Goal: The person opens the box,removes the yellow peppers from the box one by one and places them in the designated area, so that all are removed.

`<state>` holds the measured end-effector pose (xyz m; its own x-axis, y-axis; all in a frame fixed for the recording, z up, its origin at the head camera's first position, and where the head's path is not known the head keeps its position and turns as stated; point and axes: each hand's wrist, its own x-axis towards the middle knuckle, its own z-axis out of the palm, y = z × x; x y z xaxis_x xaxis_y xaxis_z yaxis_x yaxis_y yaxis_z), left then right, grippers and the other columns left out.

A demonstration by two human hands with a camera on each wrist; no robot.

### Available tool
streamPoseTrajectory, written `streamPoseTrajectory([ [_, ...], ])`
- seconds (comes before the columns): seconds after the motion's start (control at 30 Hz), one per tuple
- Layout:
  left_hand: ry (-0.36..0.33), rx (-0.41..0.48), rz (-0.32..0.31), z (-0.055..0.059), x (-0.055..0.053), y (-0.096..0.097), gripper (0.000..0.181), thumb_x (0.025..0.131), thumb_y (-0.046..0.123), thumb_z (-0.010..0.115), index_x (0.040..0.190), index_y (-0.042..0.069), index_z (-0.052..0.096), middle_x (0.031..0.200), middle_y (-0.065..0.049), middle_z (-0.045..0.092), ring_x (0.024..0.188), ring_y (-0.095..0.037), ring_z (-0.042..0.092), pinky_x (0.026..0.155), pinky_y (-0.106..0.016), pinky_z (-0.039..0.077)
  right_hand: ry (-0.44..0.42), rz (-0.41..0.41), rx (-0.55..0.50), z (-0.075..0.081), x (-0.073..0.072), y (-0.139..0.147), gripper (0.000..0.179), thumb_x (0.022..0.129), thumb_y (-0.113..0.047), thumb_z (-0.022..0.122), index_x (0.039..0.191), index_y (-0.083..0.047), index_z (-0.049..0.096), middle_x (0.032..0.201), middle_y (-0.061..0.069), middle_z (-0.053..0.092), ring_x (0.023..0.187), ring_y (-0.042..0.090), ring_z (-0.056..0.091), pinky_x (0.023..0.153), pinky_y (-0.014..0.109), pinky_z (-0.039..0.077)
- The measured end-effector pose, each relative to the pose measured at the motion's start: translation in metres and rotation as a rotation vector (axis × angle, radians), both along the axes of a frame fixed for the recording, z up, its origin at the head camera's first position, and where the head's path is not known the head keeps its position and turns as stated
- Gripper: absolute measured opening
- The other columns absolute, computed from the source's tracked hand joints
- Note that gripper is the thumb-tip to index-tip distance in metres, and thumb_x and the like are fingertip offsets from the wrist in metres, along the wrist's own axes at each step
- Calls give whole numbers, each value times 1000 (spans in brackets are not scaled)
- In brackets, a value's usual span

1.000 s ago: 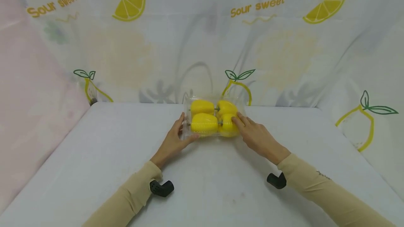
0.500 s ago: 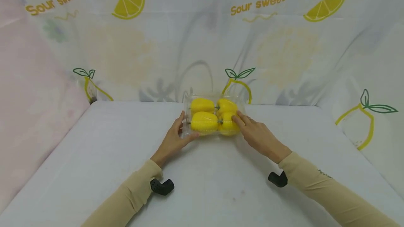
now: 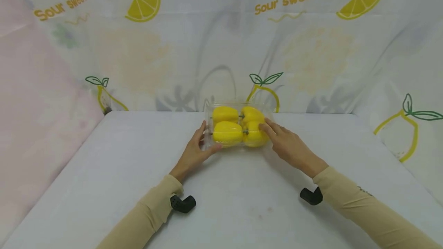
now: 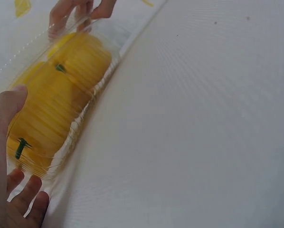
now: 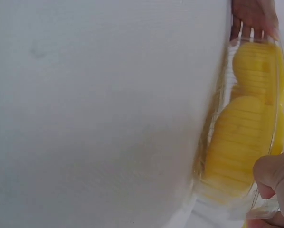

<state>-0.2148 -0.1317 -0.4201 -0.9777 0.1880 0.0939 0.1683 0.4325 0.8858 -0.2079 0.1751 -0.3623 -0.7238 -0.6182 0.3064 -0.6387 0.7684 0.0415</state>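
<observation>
A clear plastic clamshell box [image 3: 235, 105] lies at the far middle of the table, packed with yellow bell peppers [image 3: 227, 132] with green stems. My left hand [image 3: 192, 153] holds the box's left end, thumb along the front edge and fingers spread at the end wall. At the opposite end, my right hand [image 3: 290, 145] grips the box by its right front corner, its fingertips over the lid. In the right wrist view, the thumb [image 5: 270, 173] presses on the rim of the box. In the left wrist view, the ribbed front wall [image 4: 75, 137] faces the table's near side.
A white cloth covers the table [image 3: 221, 203], whose back edge runs just behind the box. A curtain [image 3: 180, 49] printed with lemons hangs upright beyond it. Black camera mounts [image 3: 183, 204] stick out inward from both sleeved wrists.
The head view has shifted slightly, so everything appears a little farther right. Both hands keep their hold on the box, which stays in the same place on the table.
</observation>
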Motion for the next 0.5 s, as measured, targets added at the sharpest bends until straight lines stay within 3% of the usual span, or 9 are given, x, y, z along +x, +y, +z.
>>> streamPoseTrajectory([
  [0.27,-12,9,-1,1,0,4,97,81,46,71,152,32,7,156,1,24,138,-28,36,110,-46,36,66,28,-86,-3,-2,7,65,77,8,63,136,-10,43,146,12,43,119,35,54,81,47,53],
  [0.37,-30,13,12,2,1,3,97,80,48,71,151,35,7,156,3,26,137,-26,37,109,-46,36,64,42,-164,-5,-4,7,62,78,7,61,136,-11,45,145,13,43,114,35,56,76,45,53],
  [0.5,-40,15,18,2,1,1,98,79,50,71,151,37,6,155,4,27,134,-27,39,108,-46,37,47,46,-264,-7,-4,6,60,80,5,60,136,-11,44,146,14,40,101,30,58,61,31,48],
])
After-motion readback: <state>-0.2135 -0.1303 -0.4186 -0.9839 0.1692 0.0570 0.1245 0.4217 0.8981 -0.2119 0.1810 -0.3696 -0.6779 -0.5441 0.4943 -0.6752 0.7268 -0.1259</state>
